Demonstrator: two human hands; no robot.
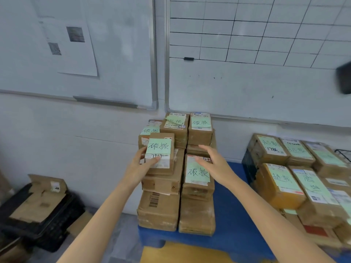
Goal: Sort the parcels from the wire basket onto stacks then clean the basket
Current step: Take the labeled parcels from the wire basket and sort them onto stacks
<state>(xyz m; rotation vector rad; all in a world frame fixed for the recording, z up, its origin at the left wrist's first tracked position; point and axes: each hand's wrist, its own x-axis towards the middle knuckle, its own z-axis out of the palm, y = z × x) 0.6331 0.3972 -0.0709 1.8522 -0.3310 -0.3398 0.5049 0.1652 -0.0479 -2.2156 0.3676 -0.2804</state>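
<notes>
The left hand (141,164) grasps a small parcel (160,154) by its near left corner, thumb laid across the white label on its top face, the other fingers hidden behind the box. This parcel sits on top of the stack (159,211), on its front left column, with a green handwritten note facing up. The right hand (212,162) is released, fingers straight and slightly spread, held over the stack's front right column, where a second noted box (197,173) lies topmost. Whether the palm touches that box cannot be told. More boxes with green notes crown the back of the stack. The stack stands on a blue worktop (233,221). Right of the stack, well apart, are lower piles (281,185) of brown boxes with green notes, and beyond them at the frame edge a corner of black wire (343,154) shows — likely the basket, though too little shows to be sure. Behind the stack hangs a gridded whiteboard (247,35). Left of the stack, down on the floor, flattened cardboard (38,202) lies on black crates (57,230).
</notes>
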